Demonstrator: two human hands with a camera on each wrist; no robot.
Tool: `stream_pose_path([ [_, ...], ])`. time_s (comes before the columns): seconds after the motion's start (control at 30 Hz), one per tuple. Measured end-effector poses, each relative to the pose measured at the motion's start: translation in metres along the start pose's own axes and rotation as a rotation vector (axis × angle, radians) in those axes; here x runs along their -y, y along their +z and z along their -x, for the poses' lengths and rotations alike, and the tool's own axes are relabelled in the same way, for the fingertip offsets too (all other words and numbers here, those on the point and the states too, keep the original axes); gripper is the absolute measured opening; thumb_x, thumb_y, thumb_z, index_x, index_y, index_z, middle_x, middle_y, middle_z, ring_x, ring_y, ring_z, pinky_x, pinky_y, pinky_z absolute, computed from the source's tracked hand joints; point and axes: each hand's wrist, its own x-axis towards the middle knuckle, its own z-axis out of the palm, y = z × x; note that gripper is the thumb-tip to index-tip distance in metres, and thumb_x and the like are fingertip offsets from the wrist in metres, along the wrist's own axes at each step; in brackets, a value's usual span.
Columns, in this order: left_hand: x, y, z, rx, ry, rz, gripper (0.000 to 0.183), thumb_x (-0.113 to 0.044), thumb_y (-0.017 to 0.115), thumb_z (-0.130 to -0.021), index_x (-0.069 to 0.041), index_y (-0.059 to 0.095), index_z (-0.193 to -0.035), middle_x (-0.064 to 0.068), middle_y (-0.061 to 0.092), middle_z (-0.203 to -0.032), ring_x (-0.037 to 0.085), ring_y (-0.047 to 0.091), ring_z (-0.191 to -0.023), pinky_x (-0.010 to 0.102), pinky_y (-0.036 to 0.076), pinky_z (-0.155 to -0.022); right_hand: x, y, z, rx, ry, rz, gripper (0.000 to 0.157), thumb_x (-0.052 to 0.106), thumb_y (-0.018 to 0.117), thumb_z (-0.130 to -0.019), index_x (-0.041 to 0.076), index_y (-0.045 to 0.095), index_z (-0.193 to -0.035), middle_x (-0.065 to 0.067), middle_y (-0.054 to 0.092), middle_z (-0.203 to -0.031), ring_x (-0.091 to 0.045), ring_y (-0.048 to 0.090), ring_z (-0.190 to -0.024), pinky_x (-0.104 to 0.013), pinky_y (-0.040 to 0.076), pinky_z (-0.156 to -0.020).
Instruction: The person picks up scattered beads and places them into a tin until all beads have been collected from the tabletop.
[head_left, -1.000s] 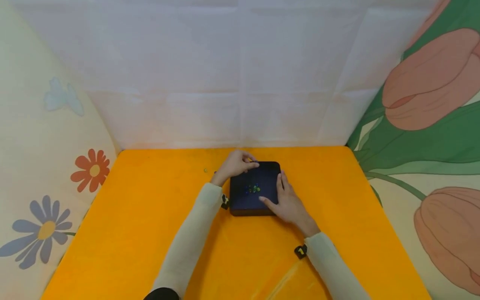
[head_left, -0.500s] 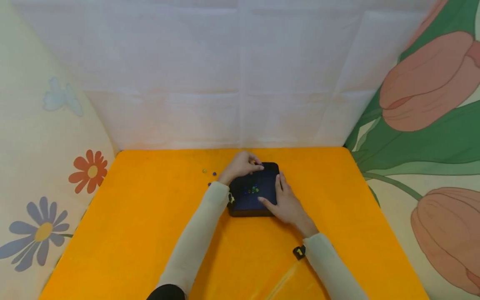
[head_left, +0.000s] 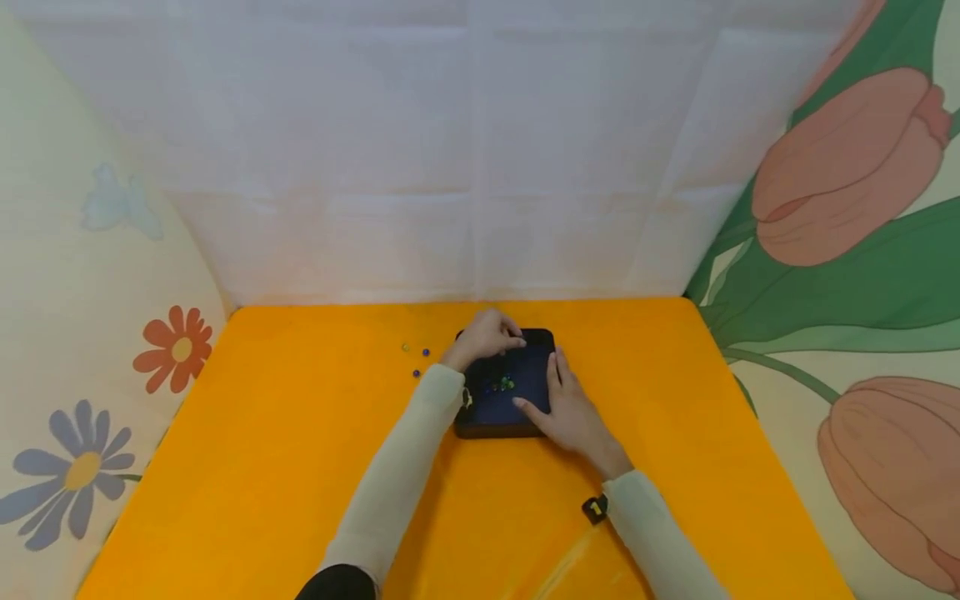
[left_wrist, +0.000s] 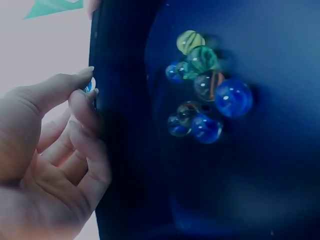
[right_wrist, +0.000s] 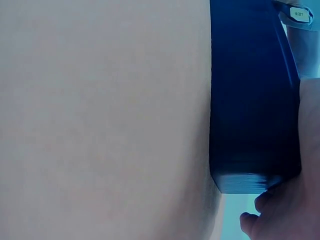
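A square black tray [head_left: 534, 367] with low walls and rounded corners lies on the table. Several glass marbles [left_wrist: 234, 98], blue, green, yellow and clear, are clustered on its floor. My left hand [head_left: 489, 335] is over the far part of the tray. In the left wrist view, its thumb and forefinger pinch a small blue marble [left_wrist: 90, 85], mostly hidden by the fingertips. My right hand [head_left: 576, 415] grips the tray's right side, thumb over the near part and fingers along the outer wall. The right wrist view shows that tray wall from outside.
Left of the tray, two blue marbles [head_left: 426, 352] and a yellowish marble [head_left: 406, 347] lie loose on the orange tablecloth [head_left: 300, 467]. A white sheet [head_left: 360, 167] hangs behind the table, with flower-printed cloths [head_left: 862, 333] at both sides.
My left hand has moved a little right over the tray, and the loose blue marbles have come out from behind the left arm. My right hand keeps its hold on the tray.
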Motion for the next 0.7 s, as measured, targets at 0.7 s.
stream_pose_path([
  [0.7,-0.0064,0.0082,0.0004,0.073,0.008,-0.143,0.017,-0.02,0.074,-0.1,-0.007,0.082,-0.107,0.009,0.08,-0.092,0.016,0.07,-0.065,0.029,0.06,-0.066,-0.0008,0.001,-0.0011,-0.008,-0.019,0.003,0.111,0.076,0.048,-0.099,0.002,0.003,-0.168,-0.015,-0.012,-0.178,-0.041,0.017,-0.163,-0.058,0.037,-0.123],
])
